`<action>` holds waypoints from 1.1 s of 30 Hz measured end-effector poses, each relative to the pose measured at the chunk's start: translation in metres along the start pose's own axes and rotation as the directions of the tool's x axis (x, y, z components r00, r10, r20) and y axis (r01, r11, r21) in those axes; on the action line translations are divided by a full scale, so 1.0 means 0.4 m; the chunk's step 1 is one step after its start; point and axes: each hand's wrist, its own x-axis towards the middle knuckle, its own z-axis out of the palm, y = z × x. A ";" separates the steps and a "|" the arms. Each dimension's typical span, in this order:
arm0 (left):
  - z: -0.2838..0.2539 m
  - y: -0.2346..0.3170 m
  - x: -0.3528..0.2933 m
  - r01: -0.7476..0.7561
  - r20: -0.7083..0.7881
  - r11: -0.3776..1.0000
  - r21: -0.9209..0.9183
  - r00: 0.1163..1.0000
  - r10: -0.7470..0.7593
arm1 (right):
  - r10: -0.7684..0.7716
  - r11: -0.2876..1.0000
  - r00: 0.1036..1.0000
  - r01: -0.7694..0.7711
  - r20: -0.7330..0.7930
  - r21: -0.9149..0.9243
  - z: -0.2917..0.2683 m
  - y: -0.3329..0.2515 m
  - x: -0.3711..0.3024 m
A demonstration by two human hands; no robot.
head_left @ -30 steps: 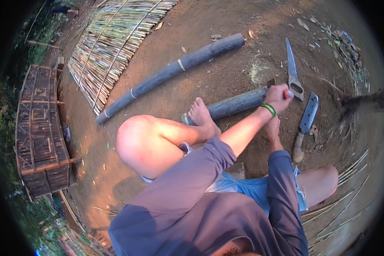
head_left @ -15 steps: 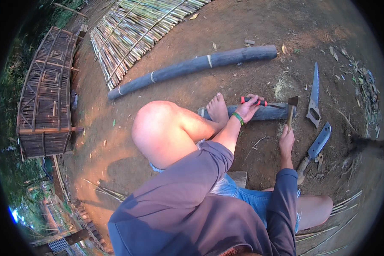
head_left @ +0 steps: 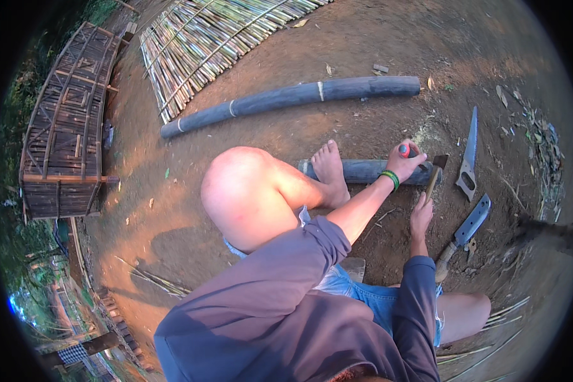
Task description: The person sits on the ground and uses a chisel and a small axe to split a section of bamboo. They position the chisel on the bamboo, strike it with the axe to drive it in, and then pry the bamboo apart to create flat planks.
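Observation:
A short, thick, dark bamboo piece (head_left: 369,171) lies on the dirt, with my bare foot (head_left: 329,167) resting on its left part. Over its right part, my left hand (head_left: 406,162) is closed around a tool with a red and black handle (head_left: 405,151). The handle now stands up with its end towards me, and its thin shaft is hidden by the hand. My right hand (head_left: 421,213) grips the wooden handle of a small hatchet (head_left: 433,181). The hatchet's dark, flared head is at the bamboo's right end, just right of my left hand.
To the right lie a handsaw (head_left: 468,156) and a broad-bladed machete (head_left: 472,219). A longer dark bamboo pole (head_left: 286,100) lies beyond my foot. Farther off are a mat of bound thin canes (head_left: 204,48) and a bamboo-slat structure (head_left: 65,118). Thin sticks (head_left: 153,278) lie at left.
My left hand has moved right along the bamboo and turned the red-and-black-handled tool from lying flat to upright. The hatchet stays near the bamboo's right end, now closer to that hand.

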 end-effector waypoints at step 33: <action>-0.812 0.369 -0.037 -0.437 -0.560 0.843 -0.312 0.802 0.208 | -0.791 0.347 0.565 0.096 0.235 0.933 0.369 -1.004 -0.042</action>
